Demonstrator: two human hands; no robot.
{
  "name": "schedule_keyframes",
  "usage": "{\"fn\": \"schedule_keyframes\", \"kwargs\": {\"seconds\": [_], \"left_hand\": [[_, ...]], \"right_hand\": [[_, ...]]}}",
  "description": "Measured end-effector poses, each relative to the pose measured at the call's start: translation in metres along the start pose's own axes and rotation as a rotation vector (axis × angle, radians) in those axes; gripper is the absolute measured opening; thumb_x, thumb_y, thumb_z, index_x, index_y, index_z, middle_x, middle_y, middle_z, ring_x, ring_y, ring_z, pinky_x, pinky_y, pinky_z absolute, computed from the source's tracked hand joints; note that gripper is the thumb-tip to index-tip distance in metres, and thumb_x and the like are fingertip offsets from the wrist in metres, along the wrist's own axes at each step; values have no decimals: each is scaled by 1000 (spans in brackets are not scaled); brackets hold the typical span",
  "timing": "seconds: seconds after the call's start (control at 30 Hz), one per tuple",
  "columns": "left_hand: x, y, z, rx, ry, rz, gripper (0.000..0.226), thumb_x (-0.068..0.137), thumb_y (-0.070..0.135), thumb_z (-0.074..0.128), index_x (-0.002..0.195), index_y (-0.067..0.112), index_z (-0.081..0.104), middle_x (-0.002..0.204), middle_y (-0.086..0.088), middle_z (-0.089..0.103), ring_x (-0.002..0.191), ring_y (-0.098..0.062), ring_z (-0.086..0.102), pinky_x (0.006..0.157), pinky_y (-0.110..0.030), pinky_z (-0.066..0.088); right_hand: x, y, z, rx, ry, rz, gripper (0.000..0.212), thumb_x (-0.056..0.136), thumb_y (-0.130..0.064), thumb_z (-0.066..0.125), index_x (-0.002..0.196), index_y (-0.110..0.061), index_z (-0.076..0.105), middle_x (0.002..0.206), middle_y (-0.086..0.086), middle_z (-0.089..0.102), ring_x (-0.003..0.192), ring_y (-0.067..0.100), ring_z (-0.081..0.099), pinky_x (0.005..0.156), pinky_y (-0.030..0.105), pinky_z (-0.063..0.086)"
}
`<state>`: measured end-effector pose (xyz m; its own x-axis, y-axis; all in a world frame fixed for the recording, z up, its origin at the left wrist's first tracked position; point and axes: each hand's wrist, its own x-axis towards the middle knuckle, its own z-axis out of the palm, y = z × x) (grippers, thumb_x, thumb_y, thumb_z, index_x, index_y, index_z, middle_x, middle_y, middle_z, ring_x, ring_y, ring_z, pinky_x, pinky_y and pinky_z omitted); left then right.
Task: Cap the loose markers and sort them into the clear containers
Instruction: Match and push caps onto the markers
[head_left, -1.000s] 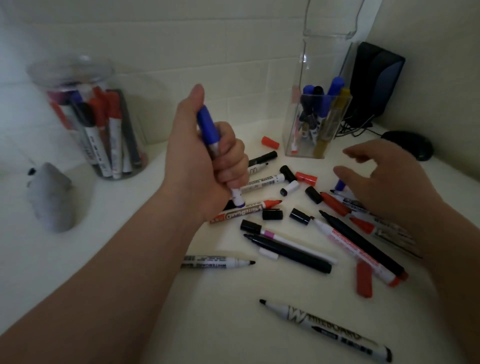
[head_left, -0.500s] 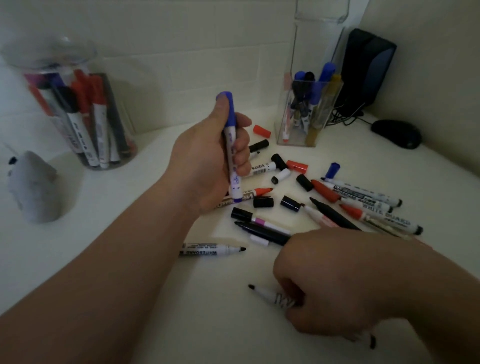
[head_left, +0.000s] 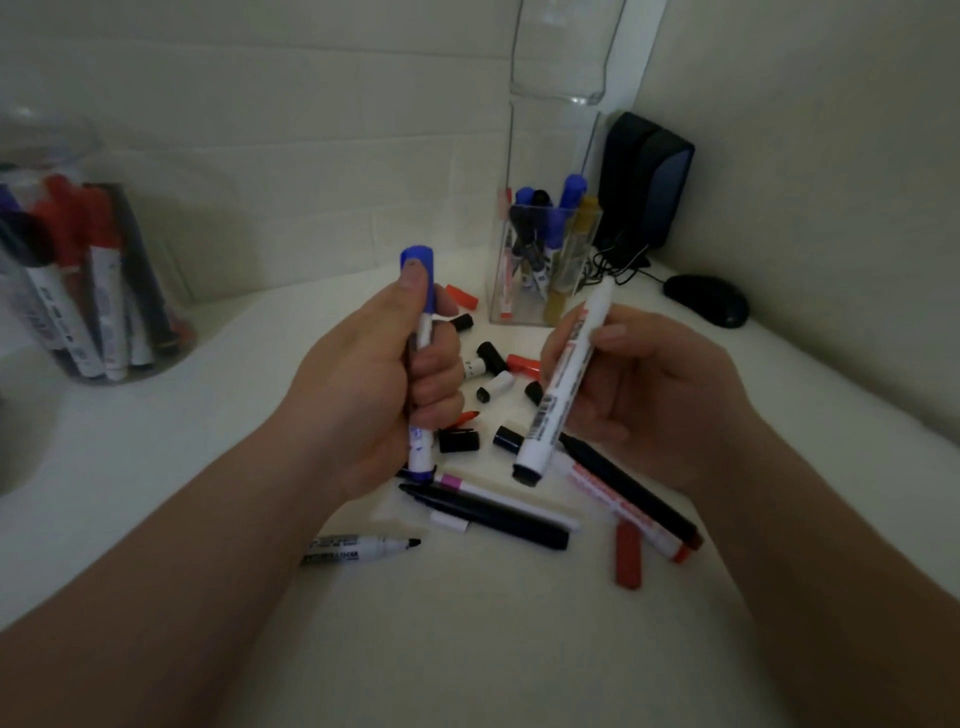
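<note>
Sorting is partly done: the round clear jar (head_left: 78, 291) and the square clear container (head_left: 540, 260) hold markers already. The left hand (head_left: 379, 384) grips a blue-capped white marker (head_left: 422, 332), the right hand (head_left: 639, 395) pinches a plain white marker (head_left: 563, 384) (black tip down, seemingly uncapped). Many loose markers (head_left: 488, 514) and caps (head_left: 458, 440) lie on the white tabletop (head_left: 467, 649)

Bare forearms (head_left: 171, 566), bare hands (head_left: 363, 384)
</note>
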<state>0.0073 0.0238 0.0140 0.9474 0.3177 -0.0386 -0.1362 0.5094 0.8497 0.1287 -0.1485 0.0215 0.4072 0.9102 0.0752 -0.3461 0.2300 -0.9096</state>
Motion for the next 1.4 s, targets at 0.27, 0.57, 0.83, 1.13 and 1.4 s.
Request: {"fn": "schedule_keyframes", "kwargs": {"seconds": [0.27,0.57,0.83,1.13,1.4], "left_hand": [[-1,-2,3,19,-60,-1,31,95,40,48,91,11,55,64,-4,32,56,-17,19,57,-35,15],[-9,44,-19,141,-21,-113,60,93,64,42,64,13,45,55,-2,24,55,-19,10,54,-31,9],[-19,90,-54,436,238,33,47,92,49,38,58,17,31,51,0,16,49,-16,7,47,-26,7],[-2,75,-67,571,194,-70,45,102,53,44,85,14,58,59,-3,44,47,-16,33,46,-27,28],[3,61,-63,858,353,0,27,105,30,47,111,17,70,88,-3,71,74,-19,61,73,-38,57]], "right_hand": [[0,2,-1,31,-123,58,32,74,-13,74,96,5,59,85,22,57,59,18,60,48,22,47],[-7,-1,22,-1186,221,110,14,89,-33,68,82,-20,69,70,4,66,65,28,57,60,34,51],[-2,15,43,-1702,96,255,29,85,-56,58,69,-33,54,58,-7,53,53,5,48,53,25,37],[7,26,49,-1889,24,312,27,90,-64,48,81,-38,51,76,-12,54,69,2,49,58,23,37],[1,24,53,-1879,-68,245,28,92,-66,45,101,-41,54,75,-18,47,71,-2,43,64,22,36]]}}
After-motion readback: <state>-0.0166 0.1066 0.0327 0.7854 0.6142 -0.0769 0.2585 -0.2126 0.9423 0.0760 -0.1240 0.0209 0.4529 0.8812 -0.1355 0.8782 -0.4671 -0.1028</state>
